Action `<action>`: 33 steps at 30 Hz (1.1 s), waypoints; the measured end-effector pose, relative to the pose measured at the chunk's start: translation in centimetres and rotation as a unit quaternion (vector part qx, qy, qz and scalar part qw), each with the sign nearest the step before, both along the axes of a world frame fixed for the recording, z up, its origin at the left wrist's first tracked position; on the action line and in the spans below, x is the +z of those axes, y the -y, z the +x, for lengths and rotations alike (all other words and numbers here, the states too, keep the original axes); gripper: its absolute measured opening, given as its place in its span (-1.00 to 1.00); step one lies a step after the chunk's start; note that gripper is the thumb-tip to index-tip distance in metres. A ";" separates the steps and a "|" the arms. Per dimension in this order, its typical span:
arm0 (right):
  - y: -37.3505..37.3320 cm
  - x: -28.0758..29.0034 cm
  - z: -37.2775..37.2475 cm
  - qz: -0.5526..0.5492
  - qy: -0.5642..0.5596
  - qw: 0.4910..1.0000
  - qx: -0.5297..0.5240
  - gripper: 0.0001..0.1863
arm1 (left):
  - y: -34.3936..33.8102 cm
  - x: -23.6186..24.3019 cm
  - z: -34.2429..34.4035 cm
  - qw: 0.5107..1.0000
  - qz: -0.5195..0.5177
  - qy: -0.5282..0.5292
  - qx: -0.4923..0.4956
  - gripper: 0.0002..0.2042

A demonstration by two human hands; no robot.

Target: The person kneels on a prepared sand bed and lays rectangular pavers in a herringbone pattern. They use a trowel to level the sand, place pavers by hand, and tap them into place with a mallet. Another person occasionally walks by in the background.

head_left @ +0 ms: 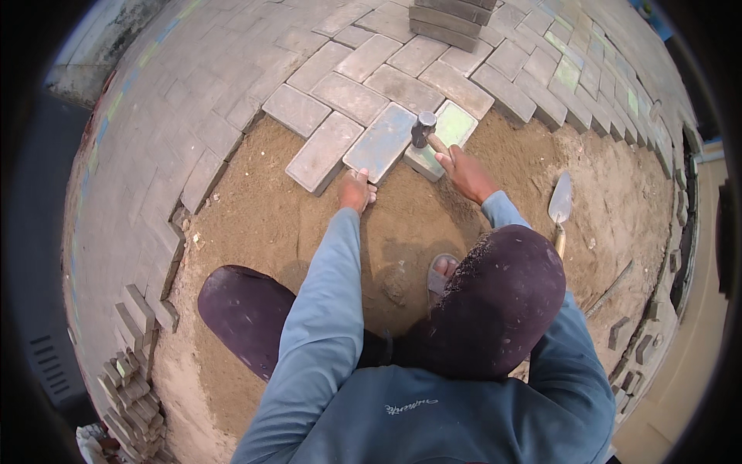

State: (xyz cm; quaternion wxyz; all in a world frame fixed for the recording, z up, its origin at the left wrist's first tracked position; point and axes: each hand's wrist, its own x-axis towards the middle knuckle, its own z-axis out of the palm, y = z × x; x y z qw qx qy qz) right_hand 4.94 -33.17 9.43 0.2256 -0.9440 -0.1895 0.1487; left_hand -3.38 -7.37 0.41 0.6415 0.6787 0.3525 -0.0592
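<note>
My right hand [469,175] is wrapped around the wooden handle of a hammer [423,128]. The dark metal head is over the edge between a blue-stained paving block [382,141] and a green-stained paving block [456,124]. At the near end of the blue-stained block, my left hand [356,191] has its fingers curled against the edge, closed on it; the fingertips' undersides are hidden. A plain grey paving block [325,151] lies just left of it. All three border the bare sand [270,203] in front of me.
A trowel [560,198] with a wooden handle lies on the sand to my right. Stacked blocks [452,22] stand on the laid paving ahead. More loose blocks [135,402] are piled at the lower left. Several block pieces [619,333] line the right side.
</note>
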 end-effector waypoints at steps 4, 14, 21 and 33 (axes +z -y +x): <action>-3.3 3.1 -1.7 0.019 -0.021 0.999 -0.033 -0.46 | -0.1 -0.7 -0.1 1.000 0.004 0.003 -0.003 -0.70; -7.2 3.0 1.6 -0.005 -0.031 0.999 0.015 -0.45 | -0.6 -1.5 -0.2 1.000 0.026 0.001 -0.017 -0.67; -7.2 -0.3 1.4 -0.029 -0.037 0.998 0.037 -0.49 | 0.2 -1.9 0.7 0.999 -0.024 0.022 0.000 -0.70; -3.6 -0.6 -1.7 0.061 -0.095 0.993 -0.038 -0.41 | 0.4 0.8 0.5 0.988 0.099 -0.049 -0.112 -0.60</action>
